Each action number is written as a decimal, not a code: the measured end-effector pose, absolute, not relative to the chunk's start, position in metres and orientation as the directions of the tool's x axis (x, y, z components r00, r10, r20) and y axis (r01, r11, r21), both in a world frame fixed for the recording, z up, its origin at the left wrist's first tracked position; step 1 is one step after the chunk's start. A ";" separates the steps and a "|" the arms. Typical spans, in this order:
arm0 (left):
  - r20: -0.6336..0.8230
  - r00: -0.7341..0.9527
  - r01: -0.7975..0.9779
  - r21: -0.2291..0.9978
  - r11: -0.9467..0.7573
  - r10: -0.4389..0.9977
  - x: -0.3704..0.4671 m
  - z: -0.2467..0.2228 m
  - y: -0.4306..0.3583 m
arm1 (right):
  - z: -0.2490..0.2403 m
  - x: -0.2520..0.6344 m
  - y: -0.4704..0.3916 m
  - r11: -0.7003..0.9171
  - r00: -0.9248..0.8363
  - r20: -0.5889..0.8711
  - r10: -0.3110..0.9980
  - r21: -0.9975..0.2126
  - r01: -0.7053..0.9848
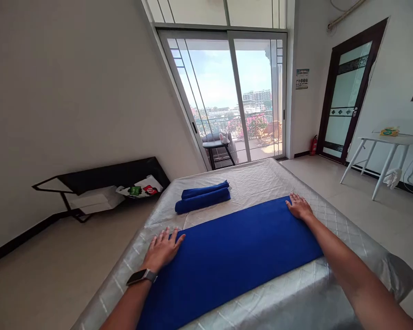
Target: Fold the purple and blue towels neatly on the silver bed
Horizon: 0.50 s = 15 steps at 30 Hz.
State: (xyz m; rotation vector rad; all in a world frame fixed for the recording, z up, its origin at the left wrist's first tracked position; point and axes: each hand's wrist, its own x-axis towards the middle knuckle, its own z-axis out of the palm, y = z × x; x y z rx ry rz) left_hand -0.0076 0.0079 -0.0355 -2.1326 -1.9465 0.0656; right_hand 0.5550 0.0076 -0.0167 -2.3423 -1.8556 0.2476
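A blue cloth (234, 256), likely a towel, lies flat as a long rectangle across the light quilted mattress (258, 181). My left hand (162, 247) rests on its far left corner, fingers spread and pointing away from me. At the far right corner, my right hand (299, 206) lies flat with its fingers stretched out. Neither hand grips anything. Beyond the cloth sit rolled blue cloths (203, 199), side by side and apart from both hands. A watch (141, 277) is on my left wrist.
Left of the mattress stands a black-framed rack (106, 176) with a white bag and packages. Sliding glass doors (223, 96) are behind it. On the right are a white table (392, 140) with a yellow tissue pack, a dark-framed door (351, 91) and a red fire extinguisher (313, 145).
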 end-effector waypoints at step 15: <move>0.064 0.351 0.933 0.058 -0.354 0.934 0.174 -0.053 0.011 | -0.021 0.558 0.008 -0.203 0.207 -0.004 0.978 -0.199 0.959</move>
